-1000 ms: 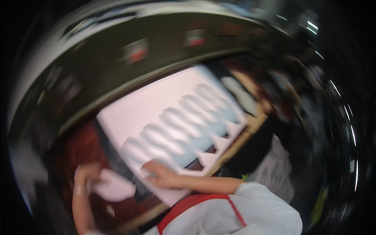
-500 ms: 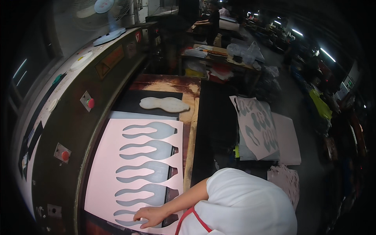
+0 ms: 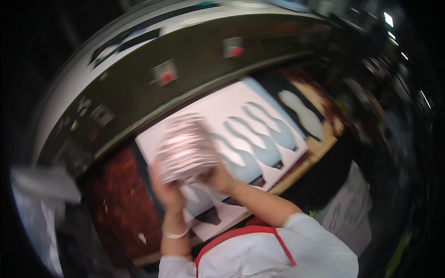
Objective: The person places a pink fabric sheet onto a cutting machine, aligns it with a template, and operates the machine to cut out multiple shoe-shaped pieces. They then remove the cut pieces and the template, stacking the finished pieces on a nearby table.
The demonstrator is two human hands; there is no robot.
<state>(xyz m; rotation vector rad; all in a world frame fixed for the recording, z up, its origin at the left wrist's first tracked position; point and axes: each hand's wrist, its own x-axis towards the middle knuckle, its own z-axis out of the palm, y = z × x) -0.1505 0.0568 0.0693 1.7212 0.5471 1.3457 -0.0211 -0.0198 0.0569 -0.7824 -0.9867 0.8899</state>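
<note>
Between my two hands is a thick stack of pink cut sheet pieces (image 3: 185,143), blurred by motion and raised over the work surface. My left hand (image 3: 166,187) grips its left side near the lower end. On the right side, my right hand (image 3: 221,178) holds the same stack, its fingers partly hidden behind it. Beneath lies a pink sheet (image 3: 222,102) with a row of curved, forked cut-outs, through which a grey-blue layer shows. The stack covers part of this sheet.
Behind the sheet runs a long dark green machine beam (image 3: 199,60) with red push buttons (image 3: 235,51). A cream sole-shaped piece (image 3: 301,111) lies at the right end. Reddish-brown board (image 3: 120,199) extends left. A blurred pale grey object (image 3: 44,183) stands far left; another cut-out sheet (image 3: 352,204) is at right.
The view has swung round. My right hand has left the sheet's near end, and my left hand has come into view. Both now hold the pink stack, which was not visible before.
</note>
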